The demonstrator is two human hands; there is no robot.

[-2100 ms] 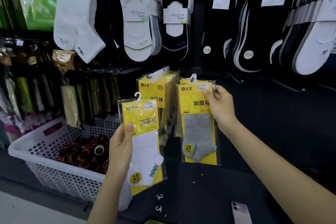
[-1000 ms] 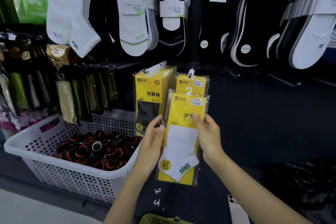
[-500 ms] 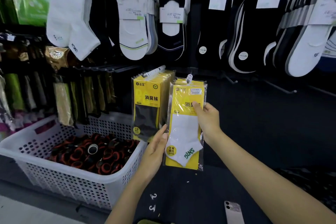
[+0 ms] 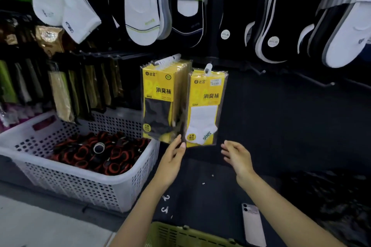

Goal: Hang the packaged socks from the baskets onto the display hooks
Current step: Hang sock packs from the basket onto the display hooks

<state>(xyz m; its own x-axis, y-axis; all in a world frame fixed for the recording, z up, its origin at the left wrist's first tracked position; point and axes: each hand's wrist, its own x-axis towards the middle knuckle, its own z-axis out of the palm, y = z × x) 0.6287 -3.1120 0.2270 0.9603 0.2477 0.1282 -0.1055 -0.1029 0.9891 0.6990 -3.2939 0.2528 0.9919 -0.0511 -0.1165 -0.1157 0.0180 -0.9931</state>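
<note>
A yellow pack of white socks hangs from a display hook at the centre. To its left a row of yellow packs with dark socks hangs on another hook. My left hand is below the packs, its straight fingertips touching the lower left corner of the white-sock pack. My right hand hovers below and to the right of that pack, fingers relaxed, holding nothing. The rim of a green basket shows at the bottom edge.
A white perforated basket with red and black rolled items stands at lower left. Loose socks hang in rows above. Bare hooks jut out at right. A phone lies on the dark surface near my right arm.
The white-sock pack now hangs on the hook by itself. My right hand has let go of it and dropped down to the right. My left hand stays at the pack's lower edge.
</note>
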